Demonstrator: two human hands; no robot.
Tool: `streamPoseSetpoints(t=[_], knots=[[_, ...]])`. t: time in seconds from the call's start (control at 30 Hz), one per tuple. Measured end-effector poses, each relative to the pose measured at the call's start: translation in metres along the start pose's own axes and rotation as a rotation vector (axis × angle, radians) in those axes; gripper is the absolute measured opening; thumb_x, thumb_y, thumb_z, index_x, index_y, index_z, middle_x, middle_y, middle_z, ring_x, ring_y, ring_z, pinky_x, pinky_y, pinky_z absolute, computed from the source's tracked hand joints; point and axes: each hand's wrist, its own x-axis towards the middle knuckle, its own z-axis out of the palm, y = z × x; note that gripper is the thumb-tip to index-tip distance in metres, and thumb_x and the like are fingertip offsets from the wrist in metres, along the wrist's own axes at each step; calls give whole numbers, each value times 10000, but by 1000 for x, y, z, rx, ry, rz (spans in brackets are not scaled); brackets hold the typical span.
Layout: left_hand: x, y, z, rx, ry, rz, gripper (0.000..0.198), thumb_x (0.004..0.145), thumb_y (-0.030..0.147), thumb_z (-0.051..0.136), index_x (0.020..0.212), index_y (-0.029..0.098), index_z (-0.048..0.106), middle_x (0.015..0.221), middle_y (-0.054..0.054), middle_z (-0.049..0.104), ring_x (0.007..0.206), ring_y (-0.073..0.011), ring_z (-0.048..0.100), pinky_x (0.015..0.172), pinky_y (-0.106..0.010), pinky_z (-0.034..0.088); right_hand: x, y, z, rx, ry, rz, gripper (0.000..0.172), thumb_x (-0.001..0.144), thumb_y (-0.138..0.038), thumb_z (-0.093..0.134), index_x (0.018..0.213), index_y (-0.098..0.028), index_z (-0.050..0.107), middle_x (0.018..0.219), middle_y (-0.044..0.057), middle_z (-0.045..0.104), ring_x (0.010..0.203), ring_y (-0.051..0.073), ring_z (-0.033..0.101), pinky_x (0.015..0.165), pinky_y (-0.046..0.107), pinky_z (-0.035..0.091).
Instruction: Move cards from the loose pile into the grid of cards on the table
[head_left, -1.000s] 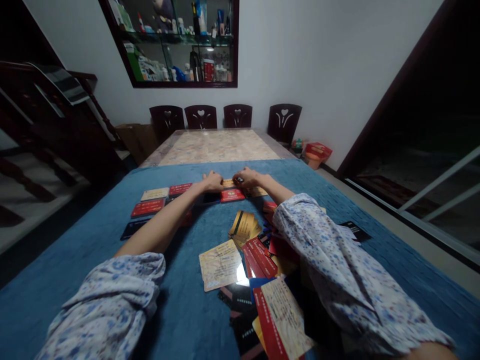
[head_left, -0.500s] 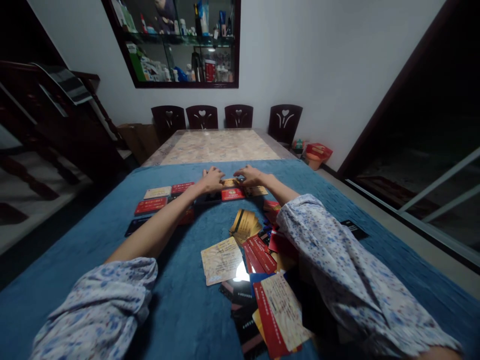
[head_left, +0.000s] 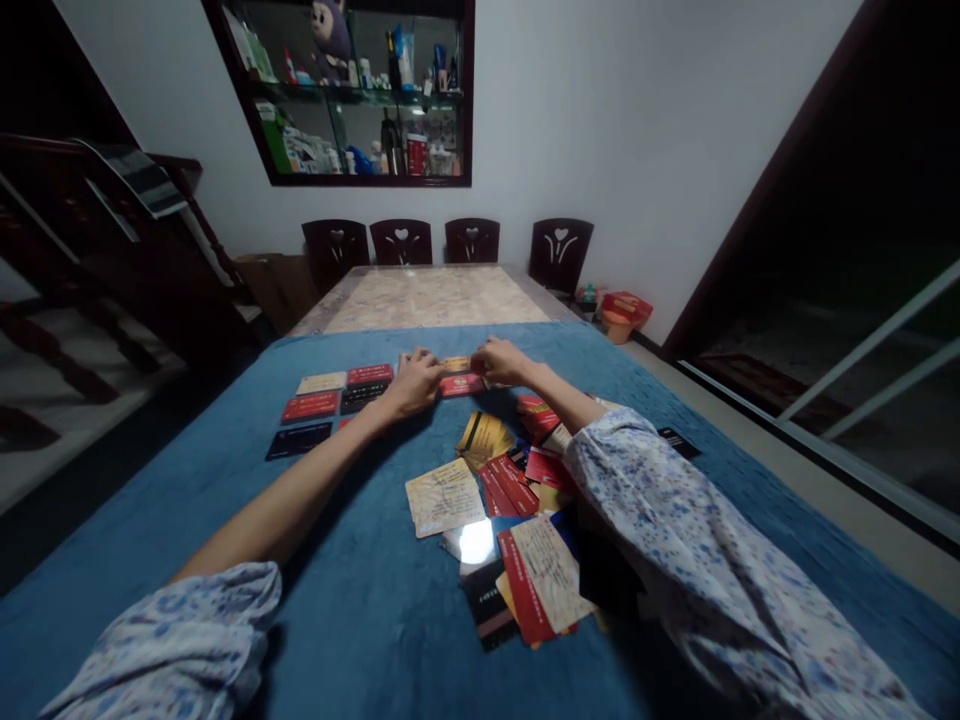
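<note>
My left hand rests over the cards near the far side of the blue cloth. Its bent fingers are apart and partly cover the cards beneath. My right hand is curled, fingertips pointing down at the right edge of a gold card; whether it grips anything is hidden. Below the gold card lies a red card, between the two hands. Left of them, more cards lie in neat rows, among them a dark blue card, a red card and a cream card.
A loose, overlapping heap of cards lies nearer me, partly under my right sleeve. One black card sits apart at the right. Beyond the blue cloth the patterned tabletop extends towards several dark chairs.
My right hand's fingers have curled in beside the gold card. My left hand has drawn slightly nearer me, its fingers bent down more. The view has shifted slightly.
</note>
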Motion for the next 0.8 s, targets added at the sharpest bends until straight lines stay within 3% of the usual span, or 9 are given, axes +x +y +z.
streamPoseSetpoints(t=[0.3, 0.8], knots=[[-38, 23, -7, 77, 74, 42, 312, 882, 82, 463, 1031, 162, 725, 1016, -150, 648, 1095, -328, 491, 867, -491, 395, -30, -26, 3, 12, 23, -29, 222, 828, -125, 626, 970, -220, 767, 1013, 61, 743, 994, 232, 563, 709, 280, 336], [-104, 50, -9, -42, 150, 117, 278, 903, 100, 482, 1036, 178, 713, 981, -120, 659, 1044, -284, 488, 872, -465, 375, -80, -64, 16, 111, 70, -153, 170, 862, -193, 616, 942, -199, 766, 910, 83, 709, 919, 225, 516, 780, 319, 328]])
